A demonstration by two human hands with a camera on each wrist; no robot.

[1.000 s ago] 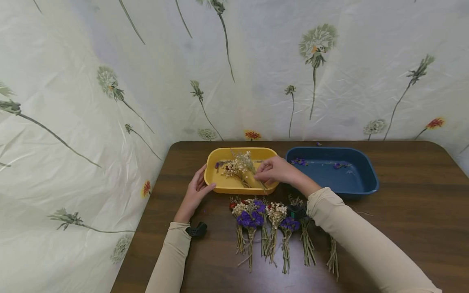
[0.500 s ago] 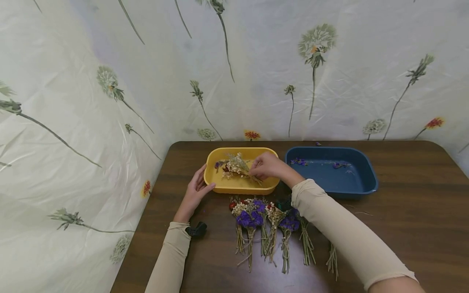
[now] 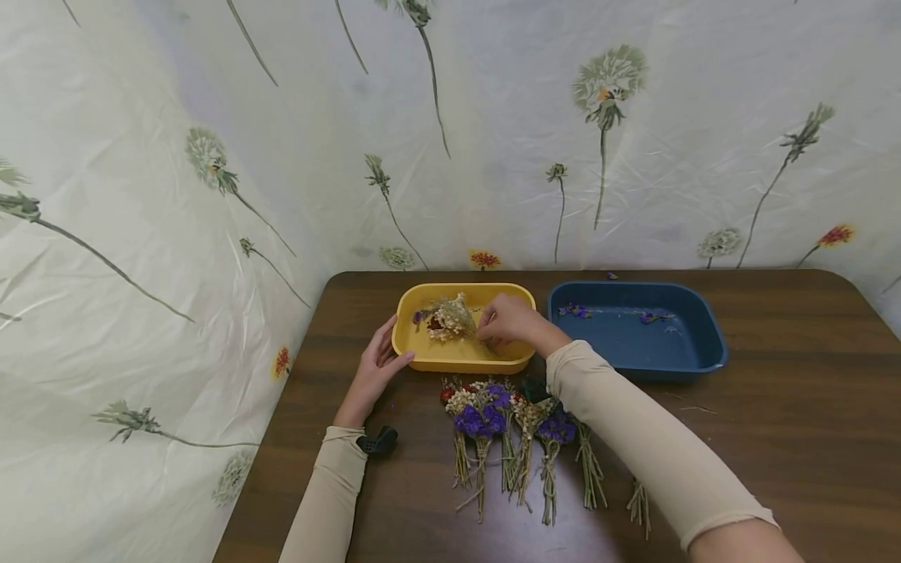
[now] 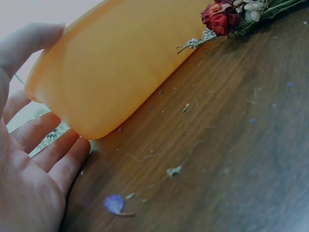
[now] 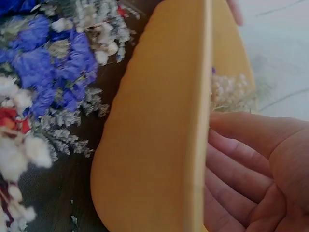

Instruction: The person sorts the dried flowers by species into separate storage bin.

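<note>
A yellow tray (image 3: pixel 468 363) stands at the back of the table. My left hand (image 3: pixel 373 371) holds its left end; in the left wrist view the thumb (image 4: pixel 29 43) lies at the rim and the other fingers touch the outer wall. Inside the tray, my right hand (image 3: pixel 510 322) pinches the stems of dried flowers (image 3: pixel 453 317), with pale blossoms and a dark red bloom pointing left. In the right wrist view the tray wall hides the fingertips, and pale blossoms (image 5: pixel 231 92) show beyond the hand.
Right of it stands a blue tray (image 3: pixel 640 344) with purple flower bits inside. Several tied dried bouquets (image 3: pixel 482 422) lie in a row in front, partly under my right forearm. Petal crumbs dot the table (image 4: pixel 193 145). A floral curtain (image 3: pixel 493 156) hangs behind.
My right hand has moved left and slightly up inside the yellow tray, bringing its stems against the blossoms there. The left hand has stayed on the tray's end.
</note>
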